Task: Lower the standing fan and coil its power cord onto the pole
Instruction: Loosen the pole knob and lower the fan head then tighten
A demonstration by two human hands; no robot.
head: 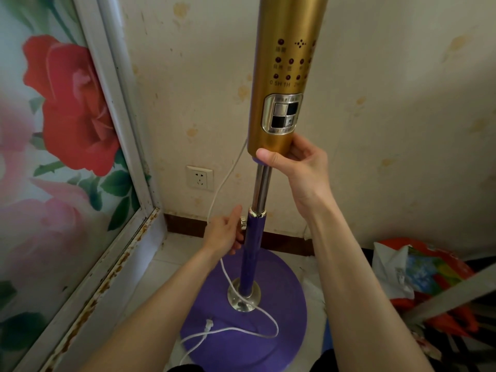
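Note:
The standing fan's gold control column (288,73) rises out of the top of the frame. Below it a chrome inner pole (261,187) slides into a purple outer pole (251,253) on a round purple base (271,326). My right hand (292,162) grips the bottom end of the gold column. My left hand (226,232) pinches the silver height knob (243,222) on the purple pole's left side. The white power cord (228,181) hangs down behind my left hand, loops around the pole's foot and ends in a plug (208,325) lying on the base.
A wall socket (200,177) sits low on the stained wall behind the fan. A glass door with a rose print and rusty white frame (112,264) runs along the left. Colourful bags (426,267) and a grey bar (451,294) crowd the floor at right.

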